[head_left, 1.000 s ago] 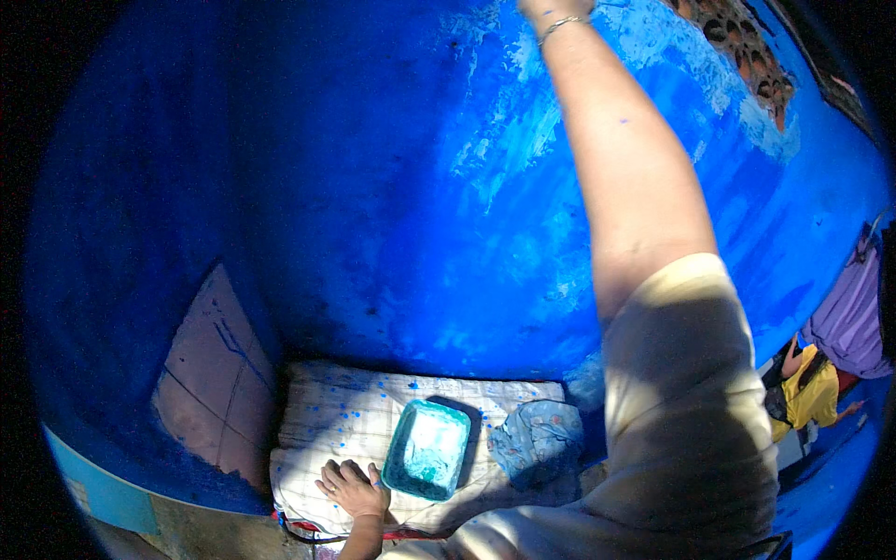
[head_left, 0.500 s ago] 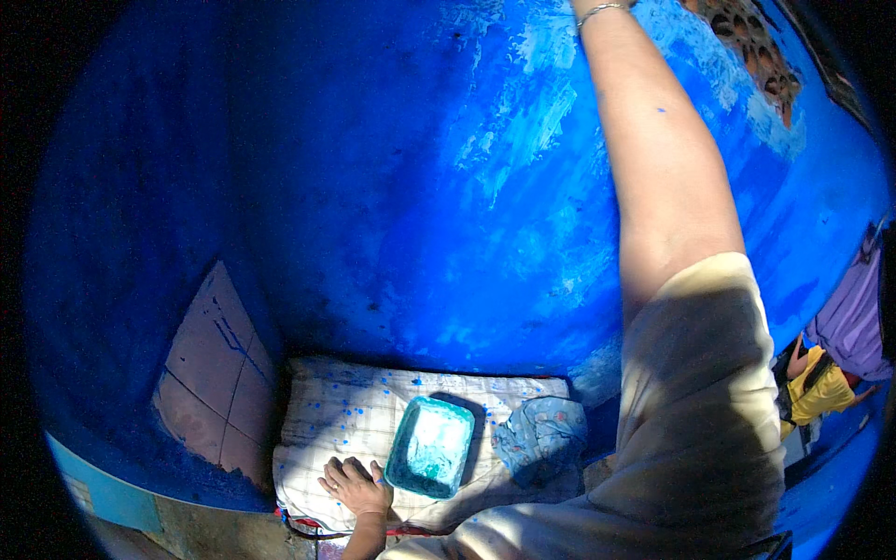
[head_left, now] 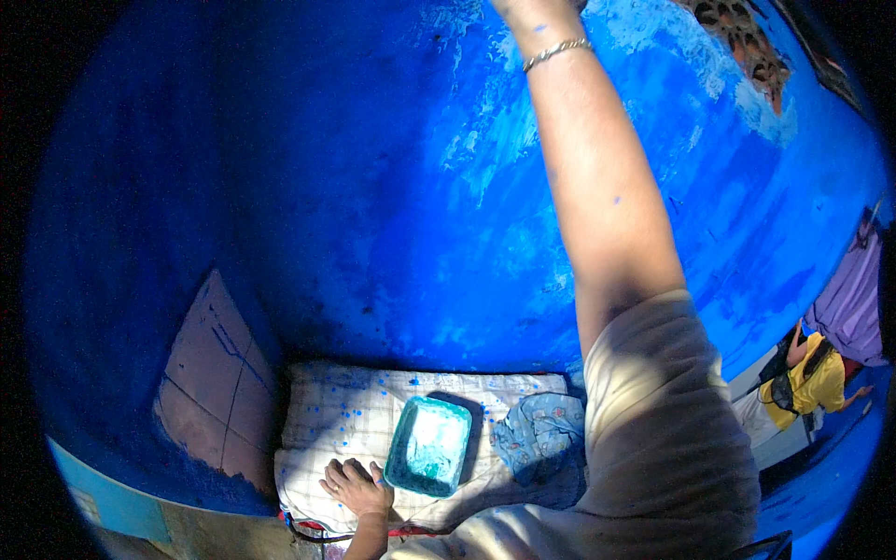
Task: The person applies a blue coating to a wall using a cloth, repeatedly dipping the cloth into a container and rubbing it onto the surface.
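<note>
My left hand (head_left: 355, 483) lay palm down with its fingers spread on a white cloth marked with thin grid lines and flecked with blue spots (head_left: 308, 467); the thumb side was just beside a rectangular teal tub with rounded corners (head_left: 429, 446), which sat on the same cloth, its inside smeared with a whitish layer and lit brightly; to the right of the tub, a little apart from it, lay a crumpled blue patterned cloth (head_left: 539, 434). My right arm stretched up in front of a blue wall with paler, streaky patches (head_left: 401, 205); my right hand (head_left: 539, 13) was cut off by the upper edge, so I cannot tell whether its fingers were spread or pinching something, nor whether they touched the wall; a twisted silver-coloured bracelet (head_left: 558, 54) circled that wrist, and a small blue speck showed on the forearm below it; a loose cream sleeve (head_left: 663, 392) covered my upper arm. At the upper right, rough reddish-brown brickwork (head_left: 742, 37) showed through the wall; at the left, greyish-pink square tiles (head_left: 215, 383) had a ragged blue border; far right, a person in a yellow top (head_left: 810, 381) was near a hanging purple fabric (head_left: 851, 294).
</note>
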`<act>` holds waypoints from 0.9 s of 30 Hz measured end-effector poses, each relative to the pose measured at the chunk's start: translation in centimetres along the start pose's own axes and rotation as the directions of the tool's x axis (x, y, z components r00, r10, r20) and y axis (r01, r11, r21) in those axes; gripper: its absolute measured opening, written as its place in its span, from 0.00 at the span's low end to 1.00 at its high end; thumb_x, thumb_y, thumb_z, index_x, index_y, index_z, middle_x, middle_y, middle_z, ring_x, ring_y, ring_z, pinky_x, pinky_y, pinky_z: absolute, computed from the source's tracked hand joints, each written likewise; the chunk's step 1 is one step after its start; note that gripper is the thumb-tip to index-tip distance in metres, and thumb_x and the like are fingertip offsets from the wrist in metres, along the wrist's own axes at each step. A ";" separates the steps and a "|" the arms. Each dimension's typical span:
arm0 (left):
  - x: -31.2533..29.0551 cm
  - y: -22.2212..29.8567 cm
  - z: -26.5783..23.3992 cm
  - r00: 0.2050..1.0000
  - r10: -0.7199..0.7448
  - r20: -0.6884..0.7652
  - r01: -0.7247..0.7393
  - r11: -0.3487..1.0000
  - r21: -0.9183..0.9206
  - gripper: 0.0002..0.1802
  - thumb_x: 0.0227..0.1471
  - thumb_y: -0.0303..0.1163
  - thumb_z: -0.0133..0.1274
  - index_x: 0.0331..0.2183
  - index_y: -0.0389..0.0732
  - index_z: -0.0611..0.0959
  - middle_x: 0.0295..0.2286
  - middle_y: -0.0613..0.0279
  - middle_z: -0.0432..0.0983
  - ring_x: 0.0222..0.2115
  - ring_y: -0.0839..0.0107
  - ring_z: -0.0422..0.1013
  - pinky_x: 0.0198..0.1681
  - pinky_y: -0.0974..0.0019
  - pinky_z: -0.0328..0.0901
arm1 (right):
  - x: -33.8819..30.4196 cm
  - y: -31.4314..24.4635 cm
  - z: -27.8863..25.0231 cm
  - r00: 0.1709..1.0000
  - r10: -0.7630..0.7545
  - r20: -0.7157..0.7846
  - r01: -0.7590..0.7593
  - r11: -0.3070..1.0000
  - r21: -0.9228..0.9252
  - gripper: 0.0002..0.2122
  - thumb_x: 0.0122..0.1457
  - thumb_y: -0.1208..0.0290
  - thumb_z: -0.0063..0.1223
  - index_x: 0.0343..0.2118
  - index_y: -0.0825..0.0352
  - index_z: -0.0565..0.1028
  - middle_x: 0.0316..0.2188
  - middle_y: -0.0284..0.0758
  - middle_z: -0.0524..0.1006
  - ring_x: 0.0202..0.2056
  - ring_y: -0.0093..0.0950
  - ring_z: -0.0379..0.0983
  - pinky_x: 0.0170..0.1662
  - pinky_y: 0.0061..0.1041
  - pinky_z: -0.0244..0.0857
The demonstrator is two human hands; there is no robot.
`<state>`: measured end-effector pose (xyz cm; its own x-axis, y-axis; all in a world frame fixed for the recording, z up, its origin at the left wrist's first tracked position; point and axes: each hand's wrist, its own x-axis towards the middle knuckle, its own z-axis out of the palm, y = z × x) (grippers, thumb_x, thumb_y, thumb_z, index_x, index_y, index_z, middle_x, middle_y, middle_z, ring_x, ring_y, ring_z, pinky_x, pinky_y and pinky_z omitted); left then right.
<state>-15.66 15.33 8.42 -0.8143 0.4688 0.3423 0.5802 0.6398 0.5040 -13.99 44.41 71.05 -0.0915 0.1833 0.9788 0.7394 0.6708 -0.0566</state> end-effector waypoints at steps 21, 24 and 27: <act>0.3 0.4 0.3 1.000 0.029 -0.008 -0.029 1.000 0.009 0.22 0.44 0.45 0.49 0.36 0.36 0.74 0.46 0.41 0.60 0.53 0.48 0.54 0.58 0.39 0.38 | -2.6 4.5 6.3 0.946 -0.278 0.167 0.318 0.893 -0.318 0.10 0.52 0.75 0.39 0.25 0.70 0.75 0.24 0.44 0.77 0.25 0.39 0.76 0.30 0.42 0.68; -0.2 -0.3 0.3 0.999 0.026 -0.025 -0.026 0.999 0.021 0.22 0.44 0.45 0.49 0.35 0.36 0.74 0.46 0.41 0.60 0.53 0.47 0.54 0.58 0.39 0.39 | -8.4 2.8 6.7 0.932 -0.277 0.234 0.343 0.884 -0.319 0.08 0.47 0.72 0.49 0.21 0.62 0.81 0.25 0.43 0.79 0.29 0.36 0.79 0.26 0.32 0.70; -0.3 -1.0 0.2 1.000 0.004 -0.010 -0.003 1.000 0.031 0.22 0.45 0.44 0.49 0.36 0.36 0.73 0.47 0.41 0.60 0.53 0.47 0.53 0.58 0.39 0.39 | -11.0 2.5 3.5 0.892 -0.287 0.349 0.380 0.895 -0.232 0.08 0.46 0.74 0.47 0.21 0.65 0.80 0.22 0.42 0.79 0.27 0.38 0.78 0.27 0.35 0.71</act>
<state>-15.96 14.70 7.62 -0.8123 0.4651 0.3520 0.5832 0.6567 0.4781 -13.51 46.57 59.50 -0.5273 0.2218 0.8203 0.7823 0.5035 0.3667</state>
